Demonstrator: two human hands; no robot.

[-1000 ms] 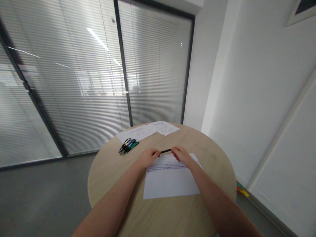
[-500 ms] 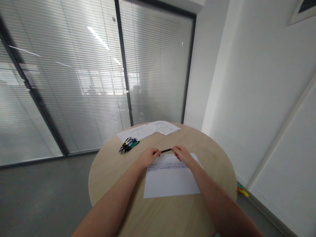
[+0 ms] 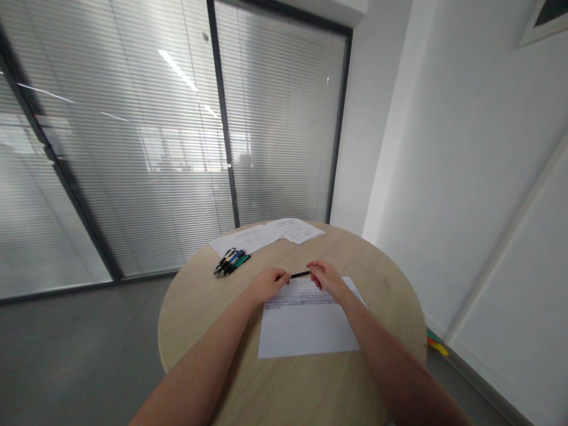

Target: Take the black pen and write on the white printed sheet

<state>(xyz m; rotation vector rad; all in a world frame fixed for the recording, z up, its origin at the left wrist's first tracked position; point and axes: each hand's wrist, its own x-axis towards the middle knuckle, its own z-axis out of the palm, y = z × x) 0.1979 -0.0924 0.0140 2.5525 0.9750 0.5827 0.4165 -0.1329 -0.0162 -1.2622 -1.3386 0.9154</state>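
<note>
A black pen (image 3: 300,274) is held level between both hands, just above the far edge of a white sheet of paper (image 3: 306,328) with lines of print near its top. My left hand (image 3: 266,284) pinches the pen's left end with closed fingers. My right hand (image 3: 325,278) pinches the right end, fingers curled. Both forearms reach in from the bottom of the view over a round light-wood table (image 3: 195,307).
A bundle of several pens (image 3: 231,262) lies on the table's far left. Two more printed sheets (image 3: 270,234) lie at the far edge. Glass walls with blinds stand behind the table, and a white wall is on the right.
The hands and pen have stayed almost still; the right fingers have shifted slightly along the pen's end.
</note>
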